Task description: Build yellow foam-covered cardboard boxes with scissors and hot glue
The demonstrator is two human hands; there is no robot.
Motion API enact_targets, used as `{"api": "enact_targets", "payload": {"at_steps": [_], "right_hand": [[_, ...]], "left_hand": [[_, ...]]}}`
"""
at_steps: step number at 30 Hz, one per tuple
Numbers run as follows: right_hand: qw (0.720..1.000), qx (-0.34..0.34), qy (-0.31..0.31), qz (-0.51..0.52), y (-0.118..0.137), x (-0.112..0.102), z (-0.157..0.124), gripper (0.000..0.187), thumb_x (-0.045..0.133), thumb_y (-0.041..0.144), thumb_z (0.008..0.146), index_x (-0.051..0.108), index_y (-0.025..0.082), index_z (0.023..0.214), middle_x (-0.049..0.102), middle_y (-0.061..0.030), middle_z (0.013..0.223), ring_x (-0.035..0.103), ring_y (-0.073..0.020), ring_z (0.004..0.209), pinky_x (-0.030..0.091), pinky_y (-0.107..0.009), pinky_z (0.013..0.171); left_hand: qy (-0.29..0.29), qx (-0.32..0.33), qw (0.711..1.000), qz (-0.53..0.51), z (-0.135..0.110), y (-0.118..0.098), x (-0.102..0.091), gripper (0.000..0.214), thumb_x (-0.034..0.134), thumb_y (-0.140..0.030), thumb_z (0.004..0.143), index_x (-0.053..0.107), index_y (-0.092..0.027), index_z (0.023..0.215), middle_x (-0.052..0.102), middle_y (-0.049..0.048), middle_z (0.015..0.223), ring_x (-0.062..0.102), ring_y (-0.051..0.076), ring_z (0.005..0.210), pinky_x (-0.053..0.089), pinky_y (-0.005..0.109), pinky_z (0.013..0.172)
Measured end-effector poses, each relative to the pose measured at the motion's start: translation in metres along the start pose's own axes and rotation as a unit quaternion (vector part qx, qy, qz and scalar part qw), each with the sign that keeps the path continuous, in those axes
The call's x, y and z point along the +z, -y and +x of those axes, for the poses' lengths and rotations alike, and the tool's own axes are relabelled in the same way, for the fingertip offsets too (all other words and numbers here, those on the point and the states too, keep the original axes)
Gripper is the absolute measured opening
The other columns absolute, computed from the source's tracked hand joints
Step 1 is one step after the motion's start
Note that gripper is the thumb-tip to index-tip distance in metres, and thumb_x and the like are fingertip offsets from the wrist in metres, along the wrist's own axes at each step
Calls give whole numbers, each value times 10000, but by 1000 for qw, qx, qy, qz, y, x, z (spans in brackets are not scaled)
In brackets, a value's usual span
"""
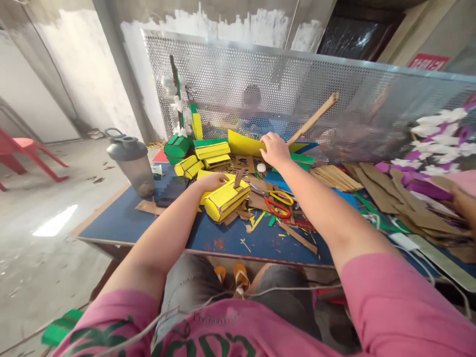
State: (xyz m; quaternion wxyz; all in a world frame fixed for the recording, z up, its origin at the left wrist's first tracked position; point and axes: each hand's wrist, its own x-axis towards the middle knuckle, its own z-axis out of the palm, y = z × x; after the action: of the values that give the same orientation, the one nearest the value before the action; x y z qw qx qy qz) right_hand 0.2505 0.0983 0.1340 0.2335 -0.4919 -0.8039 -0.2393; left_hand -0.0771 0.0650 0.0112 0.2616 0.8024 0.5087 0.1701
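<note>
The person sits at a blue desk (122, 218) strewn with paper scraps; both bare arms reach forward from pink sleeves. The right hand (274, 148) is stretched far across the desk to a yellow card sheet (243, 144) standing near the perforated metal panel (260, 74); its grip is closed over the sheet's upper right edge, fingers curled across the top. A wooden stick (314, 119) slants up just behind that hand. The left hand (212, 181) lies on the near end of a yellow cardboard box (226, 198), which sits on the desk's middle; whether its grip is pressed around the box or only resting on it cannot be told. Scissors (278, 203) with red and yellow handles lie just right of the box; stacked yellow and green boxes (211, 148) stand behind it; a grey shaker bottle (130, 161) stands at the desk's left corner; brown cardboard strips (375, 188) are heaped to the right.
</note>
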Motion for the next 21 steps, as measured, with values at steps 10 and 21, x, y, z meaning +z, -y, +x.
{"api": "enact_targets", "payload": {"at_steps": [10, 21], "right_hand": [[984, 48, 120, -122, -23, -10, 88, 324, 628, 195, 1062, 851, 213, 1296, 867, -194, 1261, 777, -365, 1172, 549, -504, 1033], [980, 103, 58, -160, -15, -108, 139, 539, 279, 65, 1200, 768, -100, 1354, 750, -353, 1438, 709, -320, 1392, 528, -497, 1060]], "left_hand": [[14, 15, 998, 62, 10, 9, 0, 552, 647, -500, 1033, 780, -245, 1505, 858, 93, 1441, 835, 273, 1249, 626, 303, 1029], [21, 22, 997, 70, 5, 1, -4, 541, 631, -480, 1039, 782, -234, 1497, 832, 108, 1492, 808, 289, 1317, 603, 321, 1109]]}}
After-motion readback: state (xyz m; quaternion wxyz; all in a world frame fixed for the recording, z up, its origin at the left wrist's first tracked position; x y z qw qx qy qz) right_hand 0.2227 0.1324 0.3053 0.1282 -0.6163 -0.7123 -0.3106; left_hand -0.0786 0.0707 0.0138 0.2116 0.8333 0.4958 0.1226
